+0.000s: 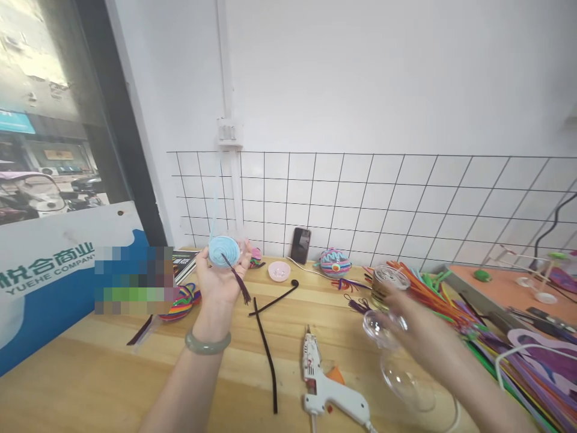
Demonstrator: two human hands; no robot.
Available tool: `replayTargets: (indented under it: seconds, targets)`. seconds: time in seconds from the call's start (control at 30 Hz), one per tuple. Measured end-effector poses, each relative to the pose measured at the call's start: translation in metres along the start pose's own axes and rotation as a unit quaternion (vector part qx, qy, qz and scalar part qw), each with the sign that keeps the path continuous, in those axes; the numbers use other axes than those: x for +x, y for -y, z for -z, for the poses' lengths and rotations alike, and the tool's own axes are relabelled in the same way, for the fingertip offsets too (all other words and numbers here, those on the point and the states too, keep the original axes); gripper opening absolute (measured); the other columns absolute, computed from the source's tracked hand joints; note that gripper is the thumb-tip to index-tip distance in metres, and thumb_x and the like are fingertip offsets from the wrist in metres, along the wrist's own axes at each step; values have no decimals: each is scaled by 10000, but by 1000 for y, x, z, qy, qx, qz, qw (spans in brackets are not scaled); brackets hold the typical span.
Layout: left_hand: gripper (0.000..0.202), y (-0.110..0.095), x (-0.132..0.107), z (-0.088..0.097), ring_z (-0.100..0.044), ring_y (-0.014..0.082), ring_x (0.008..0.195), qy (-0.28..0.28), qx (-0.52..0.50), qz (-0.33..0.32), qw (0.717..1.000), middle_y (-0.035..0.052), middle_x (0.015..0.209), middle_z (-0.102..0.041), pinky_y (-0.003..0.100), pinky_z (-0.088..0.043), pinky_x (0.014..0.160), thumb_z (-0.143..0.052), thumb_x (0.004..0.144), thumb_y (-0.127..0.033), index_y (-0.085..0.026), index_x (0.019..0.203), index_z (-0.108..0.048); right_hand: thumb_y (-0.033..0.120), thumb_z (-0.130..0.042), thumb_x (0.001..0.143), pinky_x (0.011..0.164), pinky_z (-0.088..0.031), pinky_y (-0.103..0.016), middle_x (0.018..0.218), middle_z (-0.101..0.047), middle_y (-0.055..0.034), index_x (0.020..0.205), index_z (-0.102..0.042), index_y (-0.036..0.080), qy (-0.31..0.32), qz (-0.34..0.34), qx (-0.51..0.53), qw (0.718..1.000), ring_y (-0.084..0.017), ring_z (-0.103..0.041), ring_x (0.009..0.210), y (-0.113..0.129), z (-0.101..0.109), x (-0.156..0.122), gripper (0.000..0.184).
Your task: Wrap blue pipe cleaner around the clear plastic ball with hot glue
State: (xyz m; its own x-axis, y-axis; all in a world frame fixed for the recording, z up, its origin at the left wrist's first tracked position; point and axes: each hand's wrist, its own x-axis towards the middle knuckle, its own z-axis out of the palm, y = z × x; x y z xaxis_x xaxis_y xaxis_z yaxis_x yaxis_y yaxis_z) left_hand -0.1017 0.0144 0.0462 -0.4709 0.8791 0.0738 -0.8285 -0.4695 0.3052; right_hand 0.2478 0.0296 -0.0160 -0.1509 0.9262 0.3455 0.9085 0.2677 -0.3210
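My left hand (222,287) is raised over the table's left side, fingers curled round a light blue coiled dome (224,251) of wound pipe cleaner. A dark purple tassel (241,285) hangs from the dome's middle, and a light blue strand sticks up behind it. On the right, my right hand (402,307) is smeared by motion, so its fingers cannot be made out. It is over a clear plastic half-ball (378,328) and close to a round clear-lidded container (390,281). Another clear half-ball (401,373) lies nearer, beneath my right forearm.
A white glue gun (331,388) lies at front centre. Two black pipe cleaners (267,346) cross left of it. Behind are a small pink dish (279,271), a phone (301,245) and a striped ball (335,263). Coloured pipe cleaners (451,300) spread along the right.
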Motion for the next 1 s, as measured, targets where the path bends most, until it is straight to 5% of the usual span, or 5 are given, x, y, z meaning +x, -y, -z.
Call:
replayTargets:
  seconds: [0.07, 0.2, 0.57, 0.83, 1.0]
  targets:
    - [208, 10, -4, -1, -652, 339, 1021, 9, 23, 2, 1000, 134, 925, -685, 457, -581, 757, -557, 742, -329, -162, 855, -609, 271, -504, 819, 822, -513, -351, 1222, -687, -121, 1446, -394, 213, 162, 33, 22, 986, -287, -683, 1032, 30, -17, -18, 639]
    - [239, 31, -14, -2, -675, 320, 958, 25, 49, 26, 998, 119, 888, -704, 482, -566, 811, -563, 753, -336, -145, 873, -644, 132, -582, 702, 732, -501, -319, 1043, -748, -146, 1318, -547, 176, 318, 50, -56, 945, -312, -709, 939, 79, -44, -44, 618]
    - [271, 60, -34, -3, -694, 301, 914, 72, 114, 93, 986, 138, 872, -720, 432, -576, 785, -591, 751, -333, -117, 889, -678, 26, -569, 672, 732, -446, -366, 972, -734, -194, 1011, -666, 137, 258, 63, -79, 961, -355, -686, 909, 94, -67, -41, 370]
    - [231, 52, -33, -7, -682, 293, 899, 113, 127, 59, 984, 96, 892, -711, 479, -561, 804, -622, 730, -339, -144, 842, -675, 331, -437, 932, 709, -490, -310, 953, -716, -65, 1032, -621, 212, 149, 40, 126, 980, -242, -667, 849, 60, 3, -13, 242]
    - [274, 61, -40, -7, -677, 273, 868, 127, 135, 54, 981, 93, 913, -704, 454, -557, 782, -677, 701, -328, -149, 907, -647, 536, -468, 909, 634, -519, -317, 810, -617, -35, 1047, -595, 215, 66, 29, 370, 926, -201, -602, 702, 52, 38, -19, 372]
